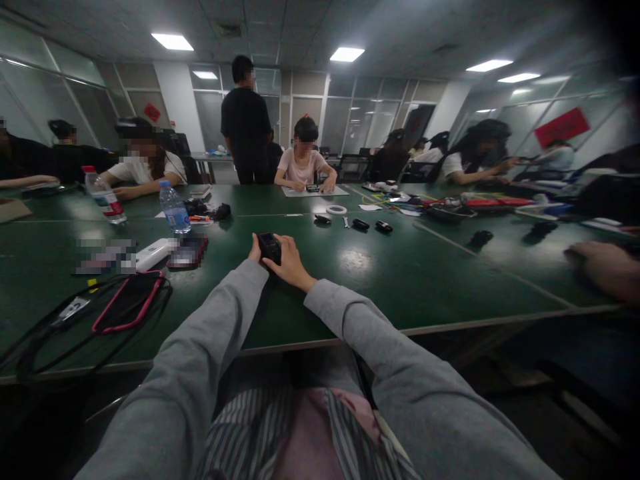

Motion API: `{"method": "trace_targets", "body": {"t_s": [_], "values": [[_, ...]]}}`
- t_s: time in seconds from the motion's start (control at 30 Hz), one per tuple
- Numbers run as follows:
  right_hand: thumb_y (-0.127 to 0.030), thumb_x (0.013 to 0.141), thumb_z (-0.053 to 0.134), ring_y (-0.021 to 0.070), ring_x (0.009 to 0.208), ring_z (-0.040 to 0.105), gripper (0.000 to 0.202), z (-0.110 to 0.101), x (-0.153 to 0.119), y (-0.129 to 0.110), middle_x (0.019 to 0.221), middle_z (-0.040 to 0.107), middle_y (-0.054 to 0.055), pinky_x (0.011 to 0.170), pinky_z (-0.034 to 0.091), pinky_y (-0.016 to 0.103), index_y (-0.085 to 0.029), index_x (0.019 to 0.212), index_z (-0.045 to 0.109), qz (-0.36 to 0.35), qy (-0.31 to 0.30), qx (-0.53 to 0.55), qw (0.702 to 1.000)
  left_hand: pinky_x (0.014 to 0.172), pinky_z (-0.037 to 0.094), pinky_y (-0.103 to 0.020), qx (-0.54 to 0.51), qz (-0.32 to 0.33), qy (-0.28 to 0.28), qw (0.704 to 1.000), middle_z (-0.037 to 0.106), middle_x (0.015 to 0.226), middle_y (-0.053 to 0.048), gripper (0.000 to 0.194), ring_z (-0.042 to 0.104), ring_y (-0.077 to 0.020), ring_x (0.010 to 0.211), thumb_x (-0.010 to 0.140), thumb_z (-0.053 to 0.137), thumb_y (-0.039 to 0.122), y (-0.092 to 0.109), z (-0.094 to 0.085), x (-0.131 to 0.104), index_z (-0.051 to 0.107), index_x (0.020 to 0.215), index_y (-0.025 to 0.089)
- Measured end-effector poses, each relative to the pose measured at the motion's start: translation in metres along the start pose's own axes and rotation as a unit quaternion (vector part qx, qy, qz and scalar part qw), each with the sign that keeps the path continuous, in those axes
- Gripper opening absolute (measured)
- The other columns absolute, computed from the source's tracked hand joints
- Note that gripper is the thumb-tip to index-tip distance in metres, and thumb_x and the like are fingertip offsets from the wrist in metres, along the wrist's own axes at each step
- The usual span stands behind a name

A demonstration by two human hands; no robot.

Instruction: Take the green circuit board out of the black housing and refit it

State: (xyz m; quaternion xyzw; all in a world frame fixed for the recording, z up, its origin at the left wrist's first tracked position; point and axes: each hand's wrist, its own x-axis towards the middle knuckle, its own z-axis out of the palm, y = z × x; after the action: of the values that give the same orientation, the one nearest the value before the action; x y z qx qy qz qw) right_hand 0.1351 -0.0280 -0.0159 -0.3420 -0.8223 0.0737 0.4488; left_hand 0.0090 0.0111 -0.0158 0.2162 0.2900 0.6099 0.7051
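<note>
A small black device (269,247) with a screen on its upper face is held between both hands just above the green table (400,293). My left hand (255,249) grips its left side, mostly hidden behind it. My right hand (292,262) wraps round its right side, with the thumb at the near edge. Beyond the hands, several small black objects lie in a loose row, among them one (361,225) in the middle and one (384,227) at the right. A small wrench (346,222) and a white ring (336,210) are beside them.
On the left are two bottles (175,208), a dark phone (188,251), a white object (153,255), a pink-edged phone (129,301) and looped black cables. Cables and red items (495,201) lie at the back right. Another person's hand (605,267) is at the right; people sit opposite.
</note>
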Motion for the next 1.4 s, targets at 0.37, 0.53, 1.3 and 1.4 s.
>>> {"method": "trace_targets", "body": {"t_s": [0.37,0.53,1.3,1.4], "values": [[-0.030,0.076,0.060,0.0209,0.120,0.043,0.059,0.007,0.003,0.022,0.126,0.044,0.011,0.108,0.031,0.042,-0.019,0.130,0.039,0.078,0.006,0.203,0.976,0.091,0.044,-0.041,0.026,-0.019,-0.078,0.996,0.068,0.092,-0.013,0.059,0.063,-0.0243,0.093,0.090,0.026,0.053,0.010,0.013,-0.021,0.058,0.114,0.011],[-0.040,0.079,0.056,0.0163,0.090,0.060,0.039,-0.001,0.009,0.025,0.098,0.060,0.000,0.079,0.053,0.037,-0.026,0.114,0.046,0.331,0.043,0.493,0.803,0.083,0.048,-0.035,0.080,-0.001,-0.039,0.996,0.067,0.095,-0.007,0.041,0.063,-0.0217,0.090,0.088,0.042,0.043,0.008,0.022,-0.027,0.055,0.121,0.022],[-0.036,0.080,0.059,0.0153,0.082,0.062,0.026,-0.013,0.012,0.030,0.091,0.064,0.003,0.072,0.058,0.033,-0.019,0.100,0.056,0.413,0.033,0.669,0.617,0.055,0.046,-0.020,0.167,0.090,-0.038,0.981,0.058,0.113,-0.004,0.060,0.060,-0.0130,0.078,0.063,0.073,0.014,-0.002,0.003,-0.009,0.056,0.118,0.030],[-0.037,0.080,0.058,0.0165,0.084,0.063,0.027,-0.014,0.011,0.028,0.092,0.064,0.004,0.072,0.058,0.035,-0.019,0.100,0.055,0.415,0.004,0.657,0.629,0.051,0.044,-0.020,0.162,0.081,-0.017,0.983,0.062,0.105,-0.004,0.053,0.060,-0.0127,0.073,0.067,0.072,0.020,0.000,0.005,-0.010,0.057,0.117,0.028]]}}
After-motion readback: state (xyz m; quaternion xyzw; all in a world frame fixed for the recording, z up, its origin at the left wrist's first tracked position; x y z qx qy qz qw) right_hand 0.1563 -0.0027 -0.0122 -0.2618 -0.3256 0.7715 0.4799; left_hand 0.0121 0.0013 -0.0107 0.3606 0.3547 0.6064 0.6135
